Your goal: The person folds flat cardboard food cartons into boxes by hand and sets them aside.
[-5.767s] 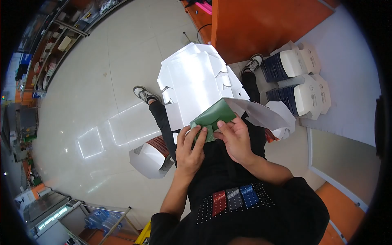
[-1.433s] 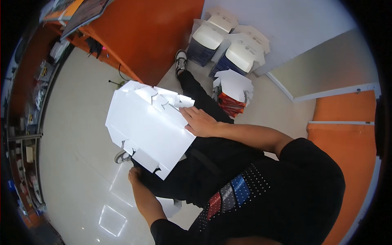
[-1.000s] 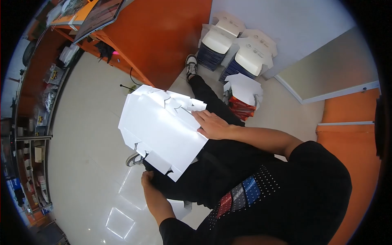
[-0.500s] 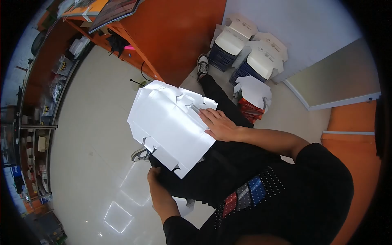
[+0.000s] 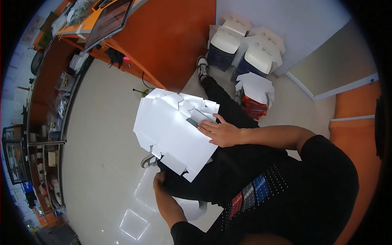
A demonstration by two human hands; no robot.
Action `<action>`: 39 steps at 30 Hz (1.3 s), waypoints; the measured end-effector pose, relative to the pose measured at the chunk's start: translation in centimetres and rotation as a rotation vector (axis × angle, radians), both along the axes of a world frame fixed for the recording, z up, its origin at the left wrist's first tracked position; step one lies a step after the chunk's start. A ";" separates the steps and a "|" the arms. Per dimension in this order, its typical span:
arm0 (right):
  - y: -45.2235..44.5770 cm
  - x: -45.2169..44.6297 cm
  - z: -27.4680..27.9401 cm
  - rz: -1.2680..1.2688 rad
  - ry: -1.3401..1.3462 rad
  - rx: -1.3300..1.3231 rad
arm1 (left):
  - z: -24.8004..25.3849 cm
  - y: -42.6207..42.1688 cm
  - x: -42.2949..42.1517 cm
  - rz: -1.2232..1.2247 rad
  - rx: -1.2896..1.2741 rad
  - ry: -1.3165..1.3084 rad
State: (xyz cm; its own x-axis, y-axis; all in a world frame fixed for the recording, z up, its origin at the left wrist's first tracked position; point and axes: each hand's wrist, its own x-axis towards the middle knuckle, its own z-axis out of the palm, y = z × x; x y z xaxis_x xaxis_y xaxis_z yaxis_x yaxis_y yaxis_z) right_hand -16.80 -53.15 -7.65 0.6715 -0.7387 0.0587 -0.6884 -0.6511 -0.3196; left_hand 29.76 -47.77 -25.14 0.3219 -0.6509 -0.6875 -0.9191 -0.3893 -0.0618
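Note:
A white die-cut cardboard sheet [image 5: 173, 130], with tabs and slots along its edges, lies across the person's lap and legs. My right hand [image 5: 221, 131] rests on its right part, fingers stretched out and apart. By those fingertips a narrow flap [image 5: 202, 116] stands up from the sheet, with a dark grey strip beside it. Below the sheet's lower left edge, my left hand [image 5: 159, 180] is against the black trousers [image 5: 183, 183] near the knee. Its fingers are mostly hidden, so whether it holds anything does not show.
Stacks of folded white-and-blue cartons [image 5: 222, 47] stand against the wall, with a red-and-white stack [image 5: 255, 92] nearer. An orange desk [image 5: 171, 36] carries a monitor [image 5: 110, 24]. Shelves [image 5: 45, 143] of goods line the left. Another white piece [image 5: 192, 208] lies under the leg.
The view has shifted slightly, moving the scene within the frame. The flap by my right fingertips shows more upright, with more grey beside it. My left hand stays near the knee.

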 end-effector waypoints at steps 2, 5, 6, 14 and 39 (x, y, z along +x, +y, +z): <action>0.0 0.4 -0.5 0.005 0.012 0.030 | -0.2 0.5 -0.3 0.007 -0.002 0.000; 0.3 0.6 -0.6 0.024 0.060 0.081 | -0.4 0.4 -0.9 0.025 -0.007 -0.003; -0.1 0.7 -0.6 0.018 0.078 0.090 | -0.4 0.3 -1.1 0.024 -0.007 -0.005; -0.6 2.0 -1.9 0.013 0.152 0.079 | -0.4 -0.4 -1.1 0.011 -0.008 -0.004; -0.4 3.9 -1.6 -0.089 0.231 0.084 | 15.2 5.7 -23.2 0.440 -1.069 0.347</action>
